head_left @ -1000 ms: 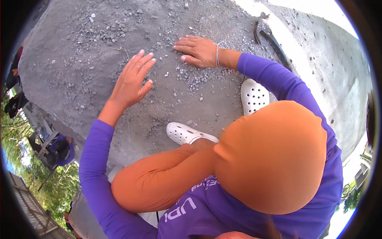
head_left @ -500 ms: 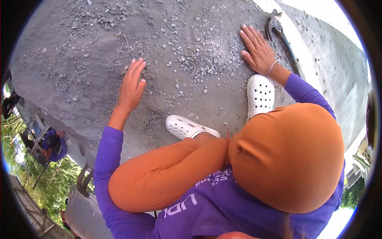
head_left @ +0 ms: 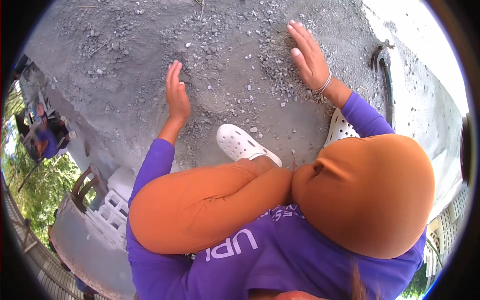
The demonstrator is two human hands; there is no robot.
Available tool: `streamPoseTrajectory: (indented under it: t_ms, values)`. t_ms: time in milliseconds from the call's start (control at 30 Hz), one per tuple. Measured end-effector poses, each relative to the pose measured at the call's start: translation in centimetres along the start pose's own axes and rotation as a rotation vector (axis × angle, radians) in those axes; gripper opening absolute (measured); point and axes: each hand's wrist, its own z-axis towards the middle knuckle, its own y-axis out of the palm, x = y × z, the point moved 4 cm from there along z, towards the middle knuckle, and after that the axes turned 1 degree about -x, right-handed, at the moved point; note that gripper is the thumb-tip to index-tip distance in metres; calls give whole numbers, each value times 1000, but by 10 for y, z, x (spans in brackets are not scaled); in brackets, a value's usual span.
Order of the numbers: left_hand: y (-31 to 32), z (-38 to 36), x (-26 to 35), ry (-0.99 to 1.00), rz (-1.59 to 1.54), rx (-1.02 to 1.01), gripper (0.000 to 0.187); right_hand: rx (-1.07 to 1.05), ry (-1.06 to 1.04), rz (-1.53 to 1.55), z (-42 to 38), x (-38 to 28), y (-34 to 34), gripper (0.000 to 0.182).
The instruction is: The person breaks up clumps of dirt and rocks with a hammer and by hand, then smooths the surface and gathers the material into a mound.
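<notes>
Grey gravel [head_left: 282,67] and fine dust cover the ground in front of me. My left hand [head_left: 178,95] is turned on edge at the loose gravel, fingers stretched out and holding nothing. Across from it, my right hand [head_left: 309,59] reaches over the pebbly heap with its fingers extended and thumb apart; it is empty too, with thin bands at the wrist. A claw hammer [head_left: 388,80] with a dark handle lies to the right of that hand, against the pale strip.
My white clogs [head_left: 242,142] stand close behind the gravel, the right one partly covered by my knee and arm. Hollow concrete blocks [head_left: 114,209] are at lower left, near a brown chair [head_left: 85,186]. Another person [head_left: 47,142] in purple is at the far left.
My right hand has moved left, away from the hammer, its palm now tilted over the gravel. My left hand has turned more on edge, slightly to the right. The camera view has shifted.
</notes>
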Motion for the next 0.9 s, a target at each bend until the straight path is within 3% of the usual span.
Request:
streamPoseTrajectory:
  t_ms: [67,133,200,267,400,467,533,633,900]
  values:
    - [4,-8,-3,67,42,0,54,57,76,-147,2,24,-8,52]
    - [18,-7,8,149,65,10,54,-23,60,-266,-4,26,-5,53]
    - [36,5,33,260,-29,6,54,-250,-56,-221,-10,5,9,54]
    - [49,23,64,359,-107,2,52,-299,-14,-75,-13,-15,12,55]
    - [71,62,106,510,-194,-17,68,191,289,-114,-46,-21,1,54]
    - [78,76,118,558,-252,-44,71,176,375,-209,-82,-12,3,56]
    - [88,84,127,570,-230,-78,71,-31,428,-423,-103,-12,7,59]
    - [113,88,132,603,-228,-72,71,-81,386,-360,-88,-22,7,63]
    - [157,58,147,386,-376,-145,69,-37,319,-181,-35,-22,12,62]
